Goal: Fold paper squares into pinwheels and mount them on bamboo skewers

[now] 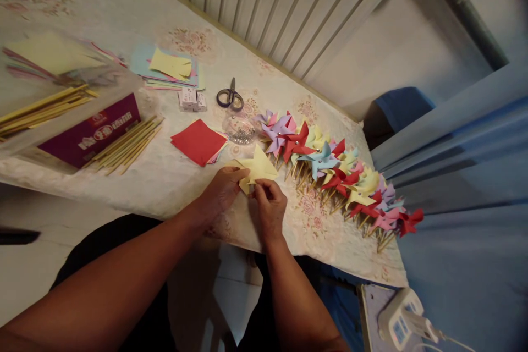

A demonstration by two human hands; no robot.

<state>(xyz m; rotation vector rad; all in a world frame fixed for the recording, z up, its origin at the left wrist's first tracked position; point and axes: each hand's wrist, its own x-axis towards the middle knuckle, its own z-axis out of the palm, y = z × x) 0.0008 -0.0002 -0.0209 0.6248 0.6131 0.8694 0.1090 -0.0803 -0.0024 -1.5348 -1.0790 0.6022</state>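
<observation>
A pale yellow square of paper, partly folded into pinwheel points (258,168), sits at the near edge of a table covered with a cream floral cloth (165,176). Its corners are bent inward, so pointed flaps stick up and outward, one tip aimed away from the table edge. The paper is raised slightly off the cloth and tilted. The left hand (220,190) pinches its left side from below, and the right hand (268,203) presses thumb and fingertips at its lower middle, where the flaps meet. Both hands are just over the table's near edge.
</observation>
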